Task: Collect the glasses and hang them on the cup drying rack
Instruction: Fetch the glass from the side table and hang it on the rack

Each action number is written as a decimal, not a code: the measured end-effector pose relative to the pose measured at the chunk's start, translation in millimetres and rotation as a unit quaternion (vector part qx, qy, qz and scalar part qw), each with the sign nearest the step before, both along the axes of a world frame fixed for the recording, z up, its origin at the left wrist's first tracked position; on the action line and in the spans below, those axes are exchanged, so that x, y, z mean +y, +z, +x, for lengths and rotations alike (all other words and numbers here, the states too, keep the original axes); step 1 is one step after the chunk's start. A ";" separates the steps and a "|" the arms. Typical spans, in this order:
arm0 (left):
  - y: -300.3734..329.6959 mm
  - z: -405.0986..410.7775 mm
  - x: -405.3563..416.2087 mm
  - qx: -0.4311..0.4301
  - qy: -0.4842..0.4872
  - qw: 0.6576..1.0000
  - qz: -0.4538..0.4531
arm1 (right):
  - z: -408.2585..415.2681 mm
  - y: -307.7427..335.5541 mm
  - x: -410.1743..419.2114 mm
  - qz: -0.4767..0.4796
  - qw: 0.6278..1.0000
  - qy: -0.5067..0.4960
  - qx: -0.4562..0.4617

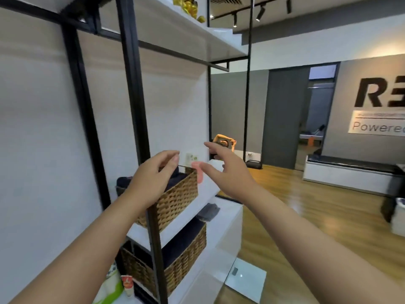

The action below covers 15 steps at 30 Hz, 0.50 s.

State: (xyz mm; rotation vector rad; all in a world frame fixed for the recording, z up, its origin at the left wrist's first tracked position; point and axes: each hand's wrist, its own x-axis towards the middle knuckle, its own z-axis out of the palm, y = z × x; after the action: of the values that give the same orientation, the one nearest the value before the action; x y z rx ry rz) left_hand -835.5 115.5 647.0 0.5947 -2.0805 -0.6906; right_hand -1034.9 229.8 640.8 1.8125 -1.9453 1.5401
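No glass and no cup drying rack shows clearly in the head view. Both my hands are raised in front of a black-framed shelf unit [131,84]. My left hand [153,178] hovers over the rim of the upper wicker basket [175,202], fingers loosely curled with nothing in them. To its right, my right hand [228,170] has its fingers spread and is empty. Between the hands, on the white shelf behind the basket, stand a small pale patterned object [190,159] and a pink object [198,173]; blur keeps me from telling what they are.
A second wicker basket [175,266] sits on the lower shelf, with a dark cloth [208,212] on the white ledge above it. A green-white bag [111,288] and a red-white cup [127,284] stand at the bottom left. Wooden floor [306,205] and a low bench [350,174] lie to the right.
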 end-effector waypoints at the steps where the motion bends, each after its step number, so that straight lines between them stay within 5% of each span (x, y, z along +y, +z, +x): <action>1: 1.2 -25.5 3.9 -0.002 -0.018 1.000 -0.003 | -21.6 -1.3 12.6 -0.001 1.000 -0.020 -0.003; 15: 5.9 -370.8 105.8 -0.001 -0.231 0.973 -0.006 | -294.8 -2.6 209.1 -0.024 0.966 -0.254 -0.047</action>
State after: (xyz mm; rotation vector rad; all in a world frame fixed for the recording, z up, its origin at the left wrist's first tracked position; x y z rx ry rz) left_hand -1206.3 221.3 652.9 0.0949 -2.2431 -0.9365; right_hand -1329.7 438.9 638.2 1.1062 -2.1629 1.4911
